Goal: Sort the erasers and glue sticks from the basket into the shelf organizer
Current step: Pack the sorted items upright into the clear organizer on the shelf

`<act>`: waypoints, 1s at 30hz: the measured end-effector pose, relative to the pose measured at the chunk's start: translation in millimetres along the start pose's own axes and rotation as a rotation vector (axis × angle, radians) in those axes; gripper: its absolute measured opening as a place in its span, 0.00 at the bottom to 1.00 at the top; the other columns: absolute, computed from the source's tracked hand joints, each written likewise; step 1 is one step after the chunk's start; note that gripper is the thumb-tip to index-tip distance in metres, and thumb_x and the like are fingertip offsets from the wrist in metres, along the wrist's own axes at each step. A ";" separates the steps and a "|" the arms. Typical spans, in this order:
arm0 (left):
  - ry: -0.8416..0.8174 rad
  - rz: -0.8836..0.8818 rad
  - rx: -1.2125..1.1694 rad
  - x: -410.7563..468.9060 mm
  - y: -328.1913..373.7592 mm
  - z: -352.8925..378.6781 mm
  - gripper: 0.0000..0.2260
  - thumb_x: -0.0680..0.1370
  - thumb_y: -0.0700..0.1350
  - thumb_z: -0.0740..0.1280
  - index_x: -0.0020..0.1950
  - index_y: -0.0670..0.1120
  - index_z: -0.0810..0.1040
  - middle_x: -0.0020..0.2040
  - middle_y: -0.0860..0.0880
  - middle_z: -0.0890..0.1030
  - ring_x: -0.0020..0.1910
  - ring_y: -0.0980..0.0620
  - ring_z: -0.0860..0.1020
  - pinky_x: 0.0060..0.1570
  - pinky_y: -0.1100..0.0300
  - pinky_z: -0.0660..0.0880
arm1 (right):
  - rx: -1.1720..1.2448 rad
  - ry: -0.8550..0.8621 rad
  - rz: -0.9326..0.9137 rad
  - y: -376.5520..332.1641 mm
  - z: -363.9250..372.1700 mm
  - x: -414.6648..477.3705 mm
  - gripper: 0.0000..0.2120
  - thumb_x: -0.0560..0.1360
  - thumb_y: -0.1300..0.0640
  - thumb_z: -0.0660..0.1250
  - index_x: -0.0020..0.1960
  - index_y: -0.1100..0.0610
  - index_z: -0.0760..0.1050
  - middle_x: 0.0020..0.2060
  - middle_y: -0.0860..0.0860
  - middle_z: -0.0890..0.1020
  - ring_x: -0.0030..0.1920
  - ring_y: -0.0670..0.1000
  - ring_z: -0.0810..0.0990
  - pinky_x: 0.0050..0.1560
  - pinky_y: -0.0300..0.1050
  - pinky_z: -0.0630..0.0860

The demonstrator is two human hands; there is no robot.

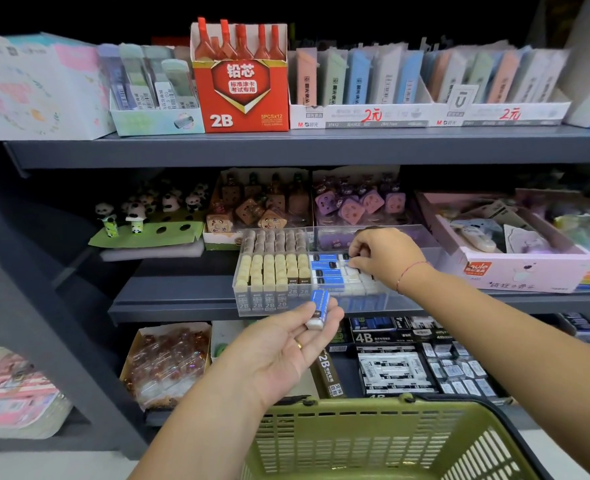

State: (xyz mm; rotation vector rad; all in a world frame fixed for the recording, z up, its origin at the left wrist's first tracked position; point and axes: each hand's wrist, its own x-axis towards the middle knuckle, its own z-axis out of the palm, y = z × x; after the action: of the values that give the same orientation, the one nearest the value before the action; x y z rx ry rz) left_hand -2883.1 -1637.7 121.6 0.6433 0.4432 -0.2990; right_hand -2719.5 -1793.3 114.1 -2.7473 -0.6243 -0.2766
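The left hand (286, 344) pinches a blue eraser (318, 308) in its grip, long side pointing to 1 o'clock, toward the organizer (366, 301), where the nearer right hand (387, 258) pinches a second eraser (347, 264).

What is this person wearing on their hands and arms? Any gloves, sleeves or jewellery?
No gloves or sleeves show. The left hand has a thin gold-coloured ring on one finger. The right hand has a thin pinkish-red string bracelet round its wrist.
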 end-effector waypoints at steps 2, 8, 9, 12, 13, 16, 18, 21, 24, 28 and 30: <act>0.019 0.014 0.024 2.1 0.4 -2.0 0.08 0.78 0.32 0.63 0.54 0.30 0.77 0.50 0.34 0.83 0.51 0.41 0.82 0.44 0.49 0.80 | 0.005 0.026 0.015 -1.1 -0.2 -0.4 0.03 0.72 0.52 0.71 0.43 0.51 0.79 0.36 0.44 0.78 0.42 0.49 0.77 0.45 0.41 0.69; 0.084 0.100 -0.032 12.4 5.8 -8.4 0.10 0.80 0.32 0.61 0.61 0.34 0.75 0.49 0.34 0.83 0.44 0.42 0.83 0.40 0.52 0.82 | 0.182 -0.011 0.111 -11.0 3.2 -12.5 0.15 0.76 0.51 0.66 0.33 0.56 0.79 0.32 0.47 0.81 0.37 0.52 0.78 0.42 0.43 0.74; 0.088 0.108 -0.037 13.2 6.2 -8.1 0.10 0.80 0.32 0.61 0.61 0.35 0.75 0.49 0.34 0.83 0.44 0.42 0.83 0.39 0.52 0.82 | 0.161 -0.046 0.107 -14.7 4.5 -14.9 0.18 0.77 0.50 0.65 0.29 0.53 0.75 0.28 0.46 0.77 0.34 0.50 0.76 0.40 0.42 0.71; 0.089 0.108 -0.032 14.0 5.2 -6.4 0.10 0.80 0.33 0.61 0.61 0.33 0.74 0.50 0.34 0.83 0.45 0.42 0.83 0.40 0.52 0.82 | 0.176 -0.061 0.136 -20.1 7.3 -14.1 0.23 0.78 0.49 0.63 0.25 0.53 0.68 0.22 0.48 0.68 0.27 0.49 0.67 0.39 0.41 0.64; 0.090 0.106 -0.027 13.9 4.8 -6.6 0.11 0.80 0.33 0.61 0.61 0.33 0.74 0.50 0.34 0.83 0.45 0.42 0.83 0.40 0.52 0.82 | 0.203 -0.059 0.151 -20.5 7.5 -13.5 0.23 0.78 0.49 0.62 0.26 0.55 0.69 0.22 0.50 0.69 0.27 0.50 0.67 0.38 0.42 0.64; 0.092 0.104 -0.021 13.4 5.0 -7.1 0.12 0.80 0.33 0.61 0.62 0.32 0.74 0.52 0.34 0.82 0.46 0.42 0.82 0.40 0.52 0.82 | 0.313 -0.029 0.169 -21.6 6.0 -13.9 0.19 0.78 0.51 0.63 0.35 0.63 0.77 0.29 0.54 0.77 0.31 0.51 0.71 0.37 0.43 0.70; 0.093 0.103 -0.023 12.8 5.3 -6.8 0.11 0.80 0.33 0.61 0.62 0.32 0.74 0.51 0.34 0.82 0.46 0.42 0.82 0.40 0.52 0.82 | 0.392 0.004 0.176 -22.5 4.7 -14.2 0.14 0.77 0.52 0.65 0.39 0.62 0.80 0.31 0.47 0.79 0.33 0.48 0.74 0.39 0.42 0.72; 0.088 0.099 -0.019 11.5 5.1 -5.9 0.11 0.80 0.33 0.61 0.62 0.32 0.74 0.51 0.34 0.82 0.46 0.42 0.82 0.41 0.51 0.82 | 0.522 0.035 0.165 -25.8 5.9 -10.7 0.08 0.73 0.55 0.71 0.36 0.56 0.77 0.32 0.47 0.81 0.37 0.49 0.79 0.42 0.42 0.75; 0.086 0.091 -0.011 9.9 4.8 -4.8 0.11 0.80 0.33 0.61 0.61 0.32 0.74 0.51 0.34 0.82 0.47 0.43 0.82 0.41 0.52 0.82 | 0.595 0.036 0.132 -30.2 7.6 -5.4 0.10 0.70 0.60 0.75 0.35 0.53 0.74 0.32 0.47 0.80 0.35 0.45 0.79 0.41 0.36 0.75; 0.084 0.087 -0.012 8.3 6.4 -5.2 0.11 0.80 0.34 0.61 0.61 0.32 0.74 0.49 0.35 0.83 0.45 0.43 0.83 0.39 0.54 0.82 | 0.622 -0.029 0.007 -39.1 5.9 -1.8 0.11 0.70 0.64 0.74 0.38 0.52 0.74 0.29 0.43 0.76 0.25 0.37 0.72 0.31 0.27 0.68; 0.080 0.086 -0.011 7.6 6.9 -5.1 0.10 0.80 0.34 0.61 0.60 0.32 0.75 0.49 0.35 0.83 0.45 0.44 0.83 0.39 0.54 0.82 | 0.595 -0.016 -0.010 -40.7 7.5 0.3 0.10 0.70 0.64 0.74 0.39 0.53 0.75 0.30 0.43 0.76 0.27 0.38 0.72 0.33 0.27 0.70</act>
State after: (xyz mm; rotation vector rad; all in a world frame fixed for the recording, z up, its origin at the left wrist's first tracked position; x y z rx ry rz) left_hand -2875.4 -1630.2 117.9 0.6637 0.4923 -0.1901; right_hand -2736.6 -1755.7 117.6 -2.1768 -0.6056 -0.0535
